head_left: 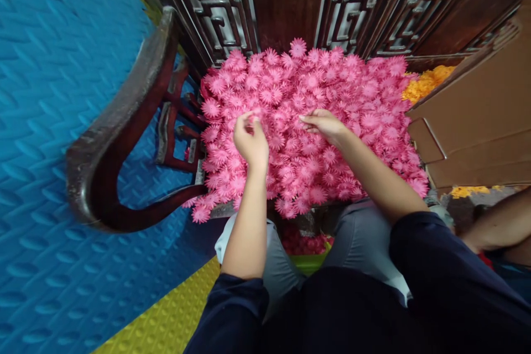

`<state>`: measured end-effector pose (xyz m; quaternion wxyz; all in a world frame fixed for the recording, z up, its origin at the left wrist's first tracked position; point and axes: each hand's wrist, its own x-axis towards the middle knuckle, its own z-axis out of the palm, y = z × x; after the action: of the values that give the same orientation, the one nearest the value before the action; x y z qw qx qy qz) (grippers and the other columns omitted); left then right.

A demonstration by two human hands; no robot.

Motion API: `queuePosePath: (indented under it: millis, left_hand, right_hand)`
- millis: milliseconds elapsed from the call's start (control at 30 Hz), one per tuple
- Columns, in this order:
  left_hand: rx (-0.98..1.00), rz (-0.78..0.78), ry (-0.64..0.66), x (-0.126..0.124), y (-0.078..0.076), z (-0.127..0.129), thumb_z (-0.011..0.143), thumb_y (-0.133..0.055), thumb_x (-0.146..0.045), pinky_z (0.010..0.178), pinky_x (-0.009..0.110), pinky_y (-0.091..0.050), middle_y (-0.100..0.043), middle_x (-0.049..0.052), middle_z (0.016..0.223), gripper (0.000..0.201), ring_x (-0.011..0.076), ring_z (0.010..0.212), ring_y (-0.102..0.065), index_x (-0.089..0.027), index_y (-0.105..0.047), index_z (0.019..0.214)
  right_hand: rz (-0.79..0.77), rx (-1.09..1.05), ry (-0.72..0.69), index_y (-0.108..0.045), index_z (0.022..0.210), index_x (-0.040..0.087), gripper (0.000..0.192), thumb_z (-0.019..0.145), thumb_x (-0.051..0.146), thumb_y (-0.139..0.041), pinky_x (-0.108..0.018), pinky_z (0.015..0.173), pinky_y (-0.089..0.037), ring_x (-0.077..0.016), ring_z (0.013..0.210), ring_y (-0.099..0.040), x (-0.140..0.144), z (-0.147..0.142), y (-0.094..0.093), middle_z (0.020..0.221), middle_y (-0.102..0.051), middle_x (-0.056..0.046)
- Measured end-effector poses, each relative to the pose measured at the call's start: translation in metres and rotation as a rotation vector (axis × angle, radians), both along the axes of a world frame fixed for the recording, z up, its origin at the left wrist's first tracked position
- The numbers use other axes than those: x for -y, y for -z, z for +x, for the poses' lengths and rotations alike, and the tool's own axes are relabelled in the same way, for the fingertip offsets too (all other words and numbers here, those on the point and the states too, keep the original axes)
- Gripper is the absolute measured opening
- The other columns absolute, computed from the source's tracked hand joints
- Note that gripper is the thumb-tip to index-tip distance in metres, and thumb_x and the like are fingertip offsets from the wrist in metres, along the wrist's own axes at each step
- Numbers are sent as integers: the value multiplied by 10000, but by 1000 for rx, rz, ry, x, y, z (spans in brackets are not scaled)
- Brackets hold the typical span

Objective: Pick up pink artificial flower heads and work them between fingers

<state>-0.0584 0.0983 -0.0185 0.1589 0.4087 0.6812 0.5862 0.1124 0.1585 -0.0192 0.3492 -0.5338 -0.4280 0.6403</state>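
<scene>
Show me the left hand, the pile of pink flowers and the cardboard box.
left hand (250,141), head view, back of hand
pink flowers (357,94), head view, upper right of pile
cardboard box (481,116), head view, side flap

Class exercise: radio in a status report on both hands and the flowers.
Left hand pinching a pink flower. Right hand resting on the flower pile, fingers flat. Cardboard box close on the right; chair arm on the left.

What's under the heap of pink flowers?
The pink flowers cover a dark wooden chair; only its armrest and a strip of front edge show. The seat itself is hidden beneath them.
</scene>
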Motion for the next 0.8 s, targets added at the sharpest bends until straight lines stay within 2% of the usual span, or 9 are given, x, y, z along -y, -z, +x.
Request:
queuePosePath:
  millis: [67, 167, 233, 300, 400, 467, 600, 700, 800]
  left_hand:
    - [-11, -11, -83, -1, -1, -8, 827, -516, -196, 844, 264, -448, -646, 36, 920, 177, 147, 851, -585, -186, -617, 973]
    - [2, -38, -71, -2, 2, -9, 830, -515, -216, 870, 266, -442, -634, 40, 938, 214, 150, 868, -586, -195, -598, 1026]
    - [-8, -58, -43, -3, 6, -5, 828, -532, -251, 898, 288, -435, -631, 53, 960, 253, 164, 892, -587, -197, -583, 1070]
    - [-21, -89, -3, -4, 10, -2, 818, -552, -279, 945, 319, -419, -628, 75, 1011, 277, 185, 957, -583, -194, -584, 1080]
    - [-16, -151, 53, -5, 14, 2, 810, -559, -280, 997, 357, -393, -614, 105, 1092, 258, 213, 1047, -561, -183, -612, 1044]
    - [-8, -177, 58, -5, 14, 3, 803, -562, -258, 1006, 370, -386, -612, 111, 1094, 238, 220, 1051, -557, -178, -628, 1017]
    - [8, -189, 43, -4, 9, 6, 782, -573, -214, 1011, 379, -375, -611, 86, 1034, 160, 215, 1019, -553, -191, -649, 921]
    - [13, -210, 61, -2, 5, 8, 783, -568, -206, 996, 382, -378, -614, 75, 988, 113, 213, 998, -547, -196, -649, 861]
    - [10, -211, 85, -1, 5, 10, 780, -559, -190, 973, 371, -387, -618, 70, 949, 99, 209, 979, -547, -194, -645, 828]
  right_hand:
    - [130, 63, 34, -585, 648, 162, 164, 628, 206, -741, -244, 709, -463, -84, 598, -540, 2, -5, -2, 630, -612, 34]
    - [279, 41, -21, -617, 771, 165, 310, 522, 223, -793, -292, 866, -477, -126, 763, -599, 6, -10, -9, 780, -671, 12]
    - [262, -24, -162, -636, 890, 166, 438, 494, 243, -806, -305, 909, -472, -139, 845, -617, 4, -6, -12, 902, -694, -7]
    - [189, -3, -285, -655, 911, 160, 378, 563, 258, -767, -311, 895, -482, -138, 843, -626, -2, 6, -6, 931, -702, -21]
    - [220, 413, -215, -692, 863, 126, 195, 673, 155, -659, -302, 892, -480, -137, 824, -641, -17, 28, 19, 884, -717, -40]
    - [271, 749, -260, -711, 859, 93, 180, 737, 150, -592, -303, 834, -502, -158, 784, -657, -25, 39, 39, 854, -724, -73]
    - [332, 887, -255, -676, 1047, 41, 319, 759, 143, -587, -337, 955, -449, -222, 1000, -635, -27, 42, 67, 1076, -687, -163]
    - [365, 1011, -202, -530, 1266, 24, 520, 777, 184, -606, -385, 1047, -368, -276, 1188, -525, -23, 34, 71, 1264, -570, -215]
    - [392, 1229, -223, -509, 1275, 47, 527, 802, 262, -598, -442, 1021, -370, -332, 1202, -481, -17, 25, 69, 1279, -523, -233]
